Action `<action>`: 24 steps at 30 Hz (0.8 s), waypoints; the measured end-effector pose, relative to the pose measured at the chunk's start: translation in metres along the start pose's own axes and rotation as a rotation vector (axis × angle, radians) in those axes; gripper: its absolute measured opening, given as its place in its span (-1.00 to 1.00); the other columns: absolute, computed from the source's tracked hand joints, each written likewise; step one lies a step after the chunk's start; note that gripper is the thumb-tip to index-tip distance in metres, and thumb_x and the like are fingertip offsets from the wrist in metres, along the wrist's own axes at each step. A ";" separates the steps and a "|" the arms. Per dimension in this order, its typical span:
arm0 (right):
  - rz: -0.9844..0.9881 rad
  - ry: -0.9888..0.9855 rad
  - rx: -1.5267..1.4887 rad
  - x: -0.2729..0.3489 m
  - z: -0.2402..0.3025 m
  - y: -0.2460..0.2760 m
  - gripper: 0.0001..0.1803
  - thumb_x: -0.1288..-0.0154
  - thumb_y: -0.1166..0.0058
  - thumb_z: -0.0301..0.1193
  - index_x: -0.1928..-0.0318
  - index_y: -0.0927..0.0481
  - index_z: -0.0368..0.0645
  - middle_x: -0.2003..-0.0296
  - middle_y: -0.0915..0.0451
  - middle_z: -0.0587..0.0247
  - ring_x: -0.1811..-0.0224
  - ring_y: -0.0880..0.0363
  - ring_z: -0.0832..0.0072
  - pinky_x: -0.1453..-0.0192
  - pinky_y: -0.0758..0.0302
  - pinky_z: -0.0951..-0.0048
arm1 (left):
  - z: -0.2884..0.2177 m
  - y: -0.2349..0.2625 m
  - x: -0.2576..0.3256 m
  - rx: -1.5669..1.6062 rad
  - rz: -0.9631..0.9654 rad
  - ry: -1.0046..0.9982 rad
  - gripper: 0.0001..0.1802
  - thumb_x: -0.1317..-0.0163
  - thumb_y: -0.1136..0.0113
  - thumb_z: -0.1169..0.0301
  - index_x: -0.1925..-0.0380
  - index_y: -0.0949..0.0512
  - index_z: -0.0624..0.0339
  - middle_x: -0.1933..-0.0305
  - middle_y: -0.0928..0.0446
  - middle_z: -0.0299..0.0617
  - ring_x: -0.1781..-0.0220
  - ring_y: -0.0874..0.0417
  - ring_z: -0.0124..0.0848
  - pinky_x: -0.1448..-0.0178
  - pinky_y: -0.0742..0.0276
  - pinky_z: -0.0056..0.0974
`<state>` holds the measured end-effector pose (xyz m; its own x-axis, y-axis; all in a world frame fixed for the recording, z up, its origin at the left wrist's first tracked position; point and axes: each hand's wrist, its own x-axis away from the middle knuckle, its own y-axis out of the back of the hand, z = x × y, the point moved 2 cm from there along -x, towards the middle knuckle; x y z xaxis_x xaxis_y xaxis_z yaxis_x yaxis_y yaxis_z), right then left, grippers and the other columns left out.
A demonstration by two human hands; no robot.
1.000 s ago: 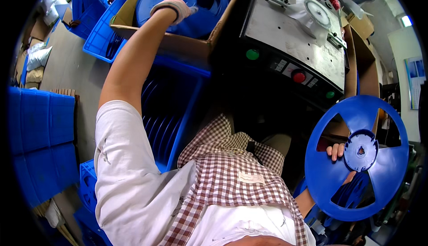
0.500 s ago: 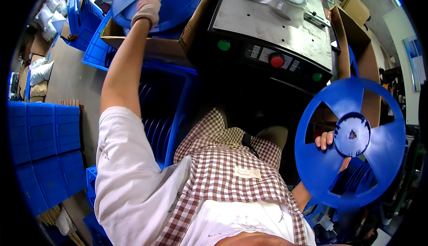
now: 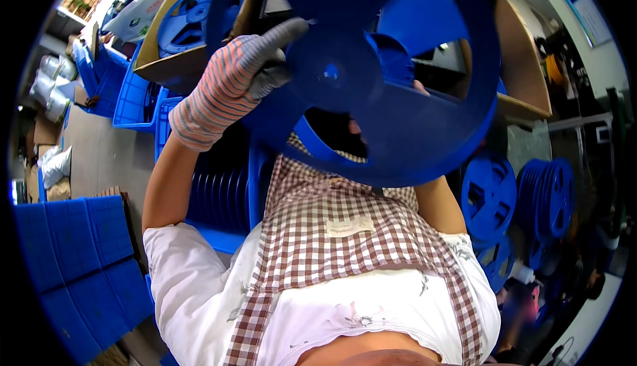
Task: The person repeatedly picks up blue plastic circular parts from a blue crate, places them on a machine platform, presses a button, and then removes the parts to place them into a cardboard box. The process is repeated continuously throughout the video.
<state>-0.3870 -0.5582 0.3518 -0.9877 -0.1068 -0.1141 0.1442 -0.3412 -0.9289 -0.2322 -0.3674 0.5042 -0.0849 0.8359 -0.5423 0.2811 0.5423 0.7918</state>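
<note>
Your left hand (image 3: 229, 87) is gripping the blue reel (image 3: 431, 127); your right hand (image 3: 421, 88) is hiding behind, hold unclear. Uneven support could be inviting slips.

The striped-gloved left grip (image 3: 232, 77) touches a blue spoked disc (image 3: 424, 134), the right grip (image 3: 420, 87) mostly hidden behind it.
</note>
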 end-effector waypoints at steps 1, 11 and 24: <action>0.031 -0.074 -0.142 -0.005 -0.006 0.002 -0.22 -0.35 0.24 0.10 -0.26 -0.26 -0.37 -0.06 -0.44 -0.33 -0.05 -0.54 -0.07 -0.04 -0.59 0.07 | 0.002 -0.007 0.001 0.007 0.066 -0.014 -0.43 -0.19 -0.19 0.51 -0.24 -0.37 0.17 0.50 -0.39 -0.31 0.49 -0.46 -0.42 0.37 -0.44 -0.35; -0.096 0.099 0.144 0.006 -0.009 -0.016 -0.16 -0.25 -0.02 -0.02 -0.42 0.03 0.02 0.10 -0.54 0.04 0.12 -0.58 0.31 0.01 -0.55 0.28 | -0.038 -0.073 0.005 0.206 -0.088 0.336 -0.64 -0.29 -0.10 0.37 -0.10 -0.51 0.08 0.08 -0.51 -0.08 -0.03 -0.54 -0.24 -0.10 -0.47 -0.22; -0.071 0.291 1.233 -0.049 -0.024 -0.033 -0.20 -0.31 0.04 -0.04 -0.47 0.09 0.24 0.15 -0.57 -0.05 0.08 -0.60 0.26 -0.08 -0.47 0.23 | -0.035 -0.098 0.068 0.884 -0.370 0.738 -0.34 -0.38 -0.05 0.20 -0.40 -0.06 0.05 -0.09 -0.43 -0.23 -0.05 -0.51 -0.45 -0.22 -0.42 -0.31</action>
<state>-0.3444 -0.5194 0.3797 -0.9497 0.1026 -0.2958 -0.1041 -0.9945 -0.0107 -0.2993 -0.3605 0.3993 -0.7427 0.6461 -0.1760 0.6563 0.7545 0.0005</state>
